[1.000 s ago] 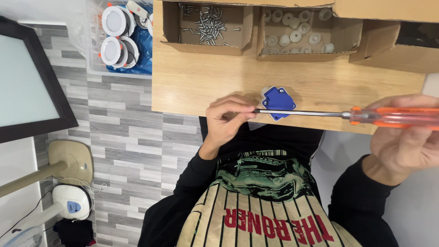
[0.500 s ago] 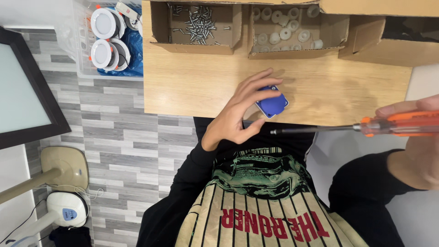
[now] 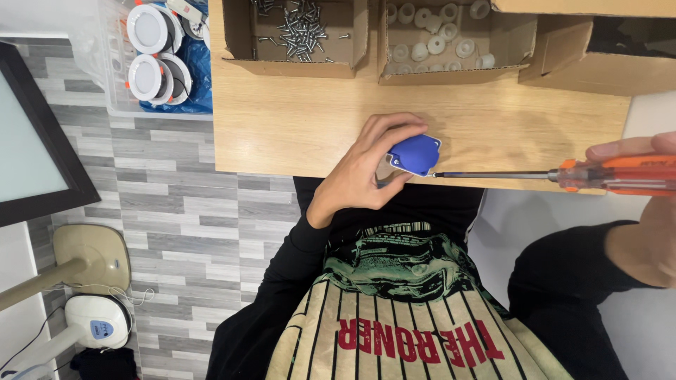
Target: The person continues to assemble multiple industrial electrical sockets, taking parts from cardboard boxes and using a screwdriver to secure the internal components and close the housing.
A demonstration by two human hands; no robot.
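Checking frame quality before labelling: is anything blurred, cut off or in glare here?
Head view: even light, no harsh glare; blue part and left hand sharp; right hand slightly soft, cropped by the right edge, as is the orange screwdriver handle.

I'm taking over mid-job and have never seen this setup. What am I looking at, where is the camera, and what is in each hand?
There is no machine: a person works with bare hands. The one camera sits on their head, looking down past their striped shirt. The left hand grips a small blue plastic part at the wooden table's near edge. The right hand holds an orange-handled screwdriver, its tip at the part. Behind lie cardboard boxes of screws and of white plastic pieces.
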